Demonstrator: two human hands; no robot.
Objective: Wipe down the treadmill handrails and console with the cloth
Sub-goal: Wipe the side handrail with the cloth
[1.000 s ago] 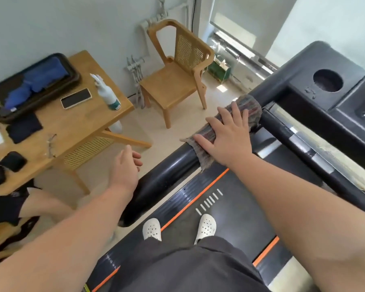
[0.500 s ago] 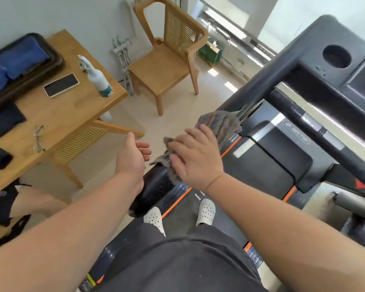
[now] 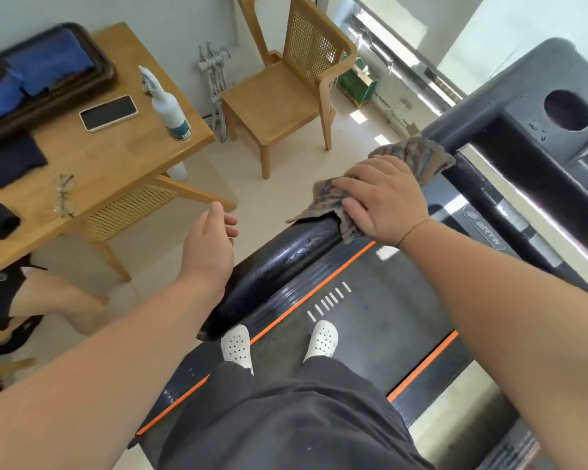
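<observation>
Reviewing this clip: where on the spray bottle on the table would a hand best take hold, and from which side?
Likely round the neck of the spray bottle, just under the trigger head, where it narrows. It stands upright at the corner of the table, with the phone inward of it, so coming from the open edge facing the chair looks easiest.

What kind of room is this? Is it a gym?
Probably not a big gym, more like a room in a home or small office. There is a treadmill, and right beside it a wooden table with a phone and spray bottle, plus a wooden chair.
</observation>
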